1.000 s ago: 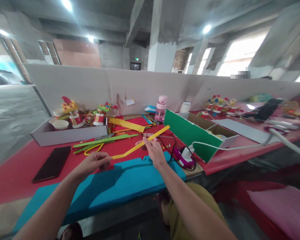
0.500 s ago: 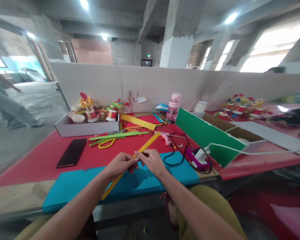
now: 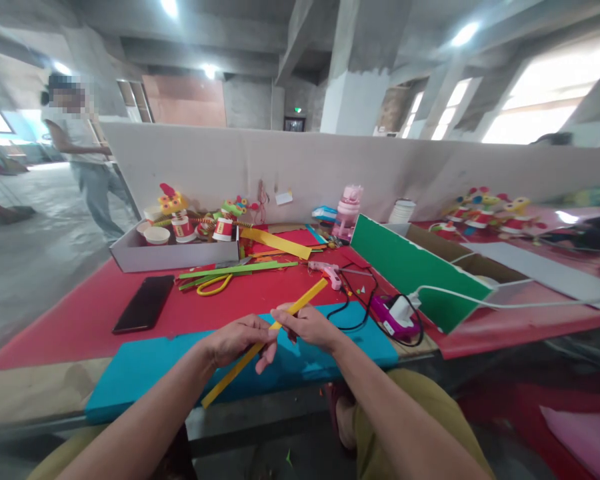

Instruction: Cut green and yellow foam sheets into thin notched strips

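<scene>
A narrow yellow strip [image 3: 230,381], seemingly paper or foam, runs slantwise through both hands above the blue sheet [image 3: 145,373]. My left hand [image 3: 243,340] is closed on it near the middle, thumb on top. Just to the right, my right hand [image 3: 305,323] pinches the same strip, whose far end sticks out toward the pink glue gun [image 3: 330,273]. Green strips [image 3: 240,269] and yellow-handled scissors [image 3: 215,285] lie beyond my hands on the red table cover [image 3: 200,313].
A black phone [image 3: 145,305] lies at left, below a white box [image 3: 180,257] of paper-cup figures. At right are a purple power strip [image 3: 395,320] with cables and a green-sided box [image 3: 415,273]. A person [image 3: 87,153] stands beyond the partition's left end.
Both hands have shifted slightly; the strip's far end has come nearer and to the right. The person at left has moved right, further into view.
</scene>
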The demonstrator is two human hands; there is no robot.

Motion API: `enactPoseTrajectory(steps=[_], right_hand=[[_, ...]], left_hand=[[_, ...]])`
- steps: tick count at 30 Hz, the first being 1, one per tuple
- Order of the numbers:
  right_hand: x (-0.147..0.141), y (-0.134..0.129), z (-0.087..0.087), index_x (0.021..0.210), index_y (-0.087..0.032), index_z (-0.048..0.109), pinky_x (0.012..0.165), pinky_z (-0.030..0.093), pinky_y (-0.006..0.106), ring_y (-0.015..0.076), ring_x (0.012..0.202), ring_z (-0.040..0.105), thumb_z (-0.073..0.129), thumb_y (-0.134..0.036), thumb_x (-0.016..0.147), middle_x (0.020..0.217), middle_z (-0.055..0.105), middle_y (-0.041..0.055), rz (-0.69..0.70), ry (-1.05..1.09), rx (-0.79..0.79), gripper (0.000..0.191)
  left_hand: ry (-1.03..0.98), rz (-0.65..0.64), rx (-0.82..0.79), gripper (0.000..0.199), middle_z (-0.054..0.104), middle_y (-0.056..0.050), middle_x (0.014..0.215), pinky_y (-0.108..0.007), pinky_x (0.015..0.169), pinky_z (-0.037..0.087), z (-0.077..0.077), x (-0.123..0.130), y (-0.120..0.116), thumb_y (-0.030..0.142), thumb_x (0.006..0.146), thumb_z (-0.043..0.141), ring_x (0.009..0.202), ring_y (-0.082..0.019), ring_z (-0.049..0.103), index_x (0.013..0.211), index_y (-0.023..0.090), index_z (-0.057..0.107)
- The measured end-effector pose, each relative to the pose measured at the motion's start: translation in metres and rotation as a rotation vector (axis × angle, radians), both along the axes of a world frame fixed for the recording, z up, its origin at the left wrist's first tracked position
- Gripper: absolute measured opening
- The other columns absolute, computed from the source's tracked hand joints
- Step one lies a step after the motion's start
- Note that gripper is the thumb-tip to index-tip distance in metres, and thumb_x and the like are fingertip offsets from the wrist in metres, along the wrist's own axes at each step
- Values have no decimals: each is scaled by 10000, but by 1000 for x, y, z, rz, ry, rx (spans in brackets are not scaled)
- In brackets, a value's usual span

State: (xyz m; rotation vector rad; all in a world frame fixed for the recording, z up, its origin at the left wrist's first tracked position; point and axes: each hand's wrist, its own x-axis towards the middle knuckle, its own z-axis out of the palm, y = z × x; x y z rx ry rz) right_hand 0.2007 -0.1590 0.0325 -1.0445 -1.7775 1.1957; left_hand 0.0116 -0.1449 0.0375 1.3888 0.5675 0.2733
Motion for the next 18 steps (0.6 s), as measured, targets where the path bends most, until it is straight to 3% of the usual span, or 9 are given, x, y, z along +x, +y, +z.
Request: enactPoseTrajectory(steps=[8, 18], right_hand=[[24, 4, 11, 507, -197, 422, 377, 314, 196, 73, 372, 390, 503, -617, 828, 411, 382, -60, -55, -18, 60, 535], [46, 7, 16, 510, -201, 387, 379, 324, 201, 73, 375, 388, 519, -633, 812, 429, 350, -66, -40, -31, 20, 544]], left_hand=[[39, -95, -49, 400, 575, -50, 471, -244, 498, 362, -1, -5, 1, 421, 831, 551, 429, -125, 506, 599, 119, 672], [74, -86, 6, 394, 599, -55, 513, -244, 521, 389, 3, -9, 2, 435, 820, 563, 452, -127, 517, 605, 126, 679]])
